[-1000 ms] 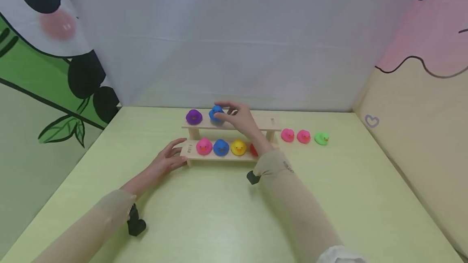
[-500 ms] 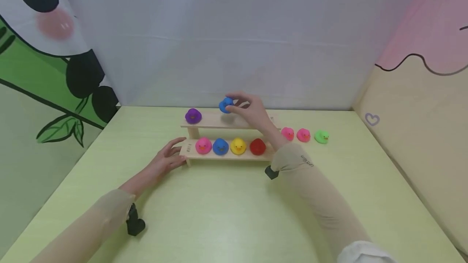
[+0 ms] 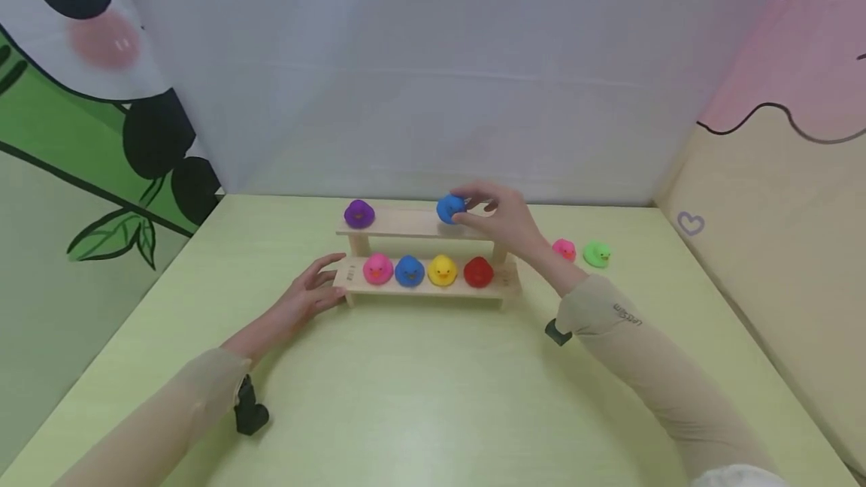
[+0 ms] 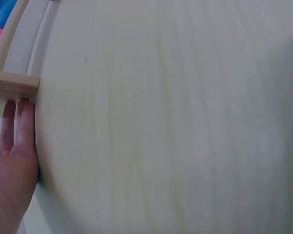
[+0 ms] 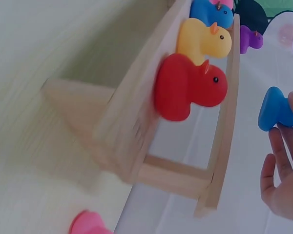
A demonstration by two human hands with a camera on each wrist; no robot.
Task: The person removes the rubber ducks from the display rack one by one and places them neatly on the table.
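Observation:
My right hand (image 3: 504, 220) pinches a blue rubber duck (image 3: 449, 209) between thumb and fingertips, over the right half of the stand's upper step. A gap shows between that duck and the step in the right wrist view. The two-step wooden stand (image 3: 406, 224) has a purple duck (image 3: 359, 214) at the upper left. Along its lower step sit a pink duck (image 3: 377, 270), another blue duck (image 3: 409, 271), a yellow duck (image 3: 442, 270) and a red duck (image 3: 478, 272). My left hand (image 3: 307, 295) rests against the stand's left end, straight fingers (image 4: 25, 124) touching the wooden leg (image 4: 17, 85).
On the table (image 3: 406, 382), right of the stand, are a pink duck (image 3: 564, 249) and a green duck (image 3: 597, 254). Another pink duck (image 5: 90, 224) shows near the stand in the right wrist view. A pale cloth wall (image 3: 433, 96) rises behind.
My right hand lifted the blue duck off the upper step's left part and carried it right along the step. The red duck came into full sight. My left hand stayed in place.

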